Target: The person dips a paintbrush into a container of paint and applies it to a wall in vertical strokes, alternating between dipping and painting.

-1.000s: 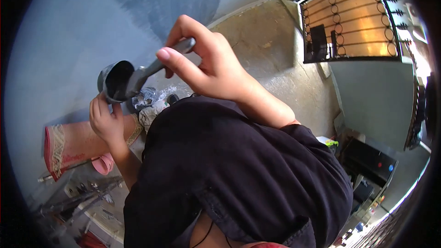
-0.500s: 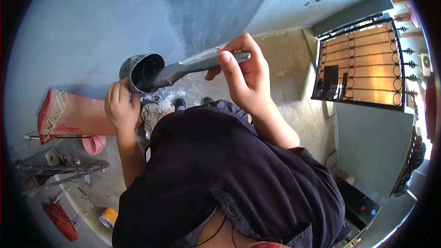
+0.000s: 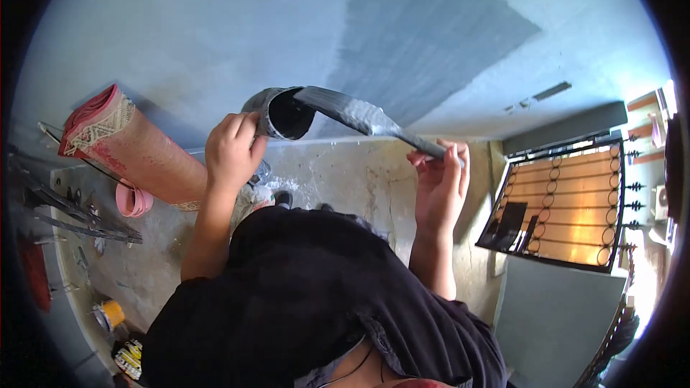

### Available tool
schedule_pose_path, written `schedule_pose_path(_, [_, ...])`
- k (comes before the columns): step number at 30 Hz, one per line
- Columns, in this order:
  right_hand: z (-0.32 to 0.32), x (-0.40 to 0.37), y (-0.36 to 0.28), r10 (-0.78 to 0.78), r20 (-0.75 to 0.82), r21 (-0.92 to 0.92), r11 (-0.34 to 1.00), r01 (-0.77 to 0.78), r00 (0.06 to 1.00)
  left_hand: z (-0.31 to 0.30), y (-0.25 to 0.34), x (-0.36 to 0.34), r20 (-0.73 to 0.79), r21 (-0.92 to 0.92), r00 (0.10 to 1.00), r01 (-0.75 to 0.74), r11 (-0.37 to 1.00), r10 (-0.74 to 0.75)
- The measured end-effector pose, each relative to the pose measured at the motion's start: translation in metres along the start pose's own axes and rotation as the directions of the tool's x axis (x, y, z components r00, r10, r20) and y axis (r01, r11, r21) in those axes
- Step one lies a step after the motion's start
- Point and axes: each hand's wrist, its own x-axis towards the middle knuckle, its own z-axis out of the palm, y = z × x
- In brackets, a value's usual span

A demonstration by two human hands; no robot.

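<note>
My left hand grips a small paint-smeared can held up in front of the wall. My right hand holds the handle of a wide paintbrush coated in grey paint. The bristle end rests on the can's rim, and the handle slants down to the right. Behind both, the wall carries a darker grey painted patch amid lighter blue-grey.
A rolled red patterned mat leans against the wall at the left. Metal rods and small cans lie on the concrete floor at the lower left. A barred metal gate stands at the right.
The view has tilted up toward the wall. The brush has come out of the can, its bristles now on the rim, and my right hand has moved right and lower.
</note>
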Motion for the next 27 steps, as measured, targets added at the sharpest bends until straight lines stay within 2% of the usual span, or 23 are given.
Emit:
schedule_pose_path(2, [0.005,-0.002,0.005,0.014,-0.003,0.005,1.0,-0.014,1.0,-0.001,-0.002,0.007,0.048,-0.06,0.994,0.096,0.994,-0.093])
schedule_pose_path(4, [0.009,-0.005,0.011,0.026,-0.016,0.009,1.0,-0.026,1.0,0.003,-0.009,0.012,0.0,-0.078,0.995,0.099,0.992,-0.1])
schedule_pose_path(6, [0.005,-0.006,0.014,0.09,-0.019,0.043,0.995,-0.09,0.996,0.005,-0.008,0.019,0.078,-0.11,0.991,0.121,0.987,-0.113])
schedule_pose_path(8, [0.002,-0.008,0.021,0.098,0.022,0.065,0.993,-0.099,0.995,0.009,-0.013,0.023,0.041,-0.141,0.995,0.096,0.985,-0.092])
schedule_pose_path(9, [-0.003,-0.008,0.023,0.174,0.059,0.104,0.978,-0.18,0.983,0.011,-0.012,0.025,0.066,-0.153,0.992,0.118,0.981,-0.109])
schedule_pose_path(12, [-0.009,-0.013,0.035,0.335,0.223,0.225,0.896,-0.383,0.915,0.013,-0.02,0.029,0.065,-0.186,0.992,0.12,0.975,-0.11])
schedule_pose_path(16, [0.007,-0.027,0.046,0.448,0.394,0.294,0.766,-0.571,0.803,0.015,-0.044,0.025,0.046,-0.201,0.995,0.095,0.975,-0.088])
schedule_pose_path(18, [0.001,-0.029,0.065,0.502,0.507,0.185,0.731,-0.657,0.701,0.013,-0.055,0.022,0.071,-0.182,0.993,0.109,0.977,-0.097])
schedule_pose_path(19, [0.001,-0.03,0.071,0.546,0.512,0.079,0.739,-0.669,0.663,0.012,-0.061,0.02,0.086,-0.171,0.99,0.123,0.978,-0.11])
schedule_pose_path(20, [0.004,-0.031,0.078,0.543,0.505,0.086,0.742,-0.665,0.671,0.011,-0.068,0.017,0.091,-0.176,0.991,0.115,0.978,-0.1])
schedule_pose_path(22, [0.011,-0.03,0.09,0.624,0.482,0.175,0.619,-0.766,0.615,0.009,-0.08,0.012,0.098,-0.151,0.985,0.159,0.976,-0.146])
schedule_pose_path(23, [0.015,-0.03,0.09,0.701,0.338,0.181,0.607,-0.774,0.628,0.007,-0.08,0.012,0.091,-0.14,0.983,0.17,0.975,-0.159])
schedule_pose_path(24, [0.013,-0.026,0.098,0.697,0.336,0.185,0.611,-0.77,0.634,0.005,-0.085,0.01,0.09,-0.143,0.984,0.164,0.976,-0.153])
schedule_pose_path(26, [0.004,-0.016,0.119,0.613,0.256,0.149,0.739,-0.657,0.747,0.003,-0.092,0.006,0.086,-0.122,0.982,0.177,0.977,-0.167])
schedule_pose_path(27, [0.021,-0.009,0.114,0.57,0.088,0.043,0.817,-0.575,0.817,-0.001,-0.091,0.006,0.099,-0.118,0.977,0.202,0.972,-0.191])
